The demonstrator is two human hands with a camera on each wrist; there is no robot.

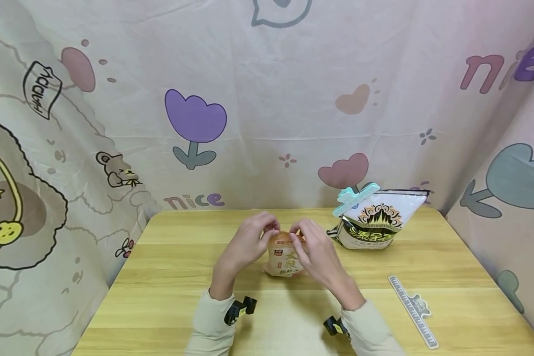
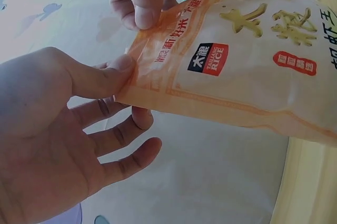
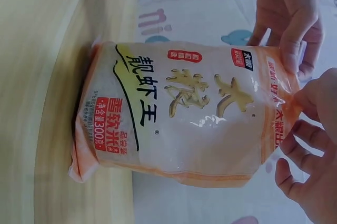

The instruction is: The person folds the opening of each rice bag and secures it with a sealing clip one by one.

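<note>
A small orange and cream rice bag (image 1: 285,259) stands upright on the table, its printed front toward me. At its top left corner my left hand (image 1: 251,238) pinches the orange edge between thumb and fingers. My right hand (image 1: 317,247) pinches the same top edge further right. In the left wrist view, the thumb and index finger of the left hand (image 2: 58,124) hold the bag's corner while the other fingers spread loosely. The right wrist view shows the whole bag front (image 3: 195,103), with its base on the table and the right hand (image 3: 316,140) at the top edge.
To the right at the back stands a larger white rice bag (image 1: 374,222), its folded top corner held by a turquoise clip (image 1: 355,199). A grey-white sealing clip (image 1: 414,311) lies on the wooden table (image 1: 173,277) at the front right. A printed curtain (image 1: 267,99) hangs behind.
</note>
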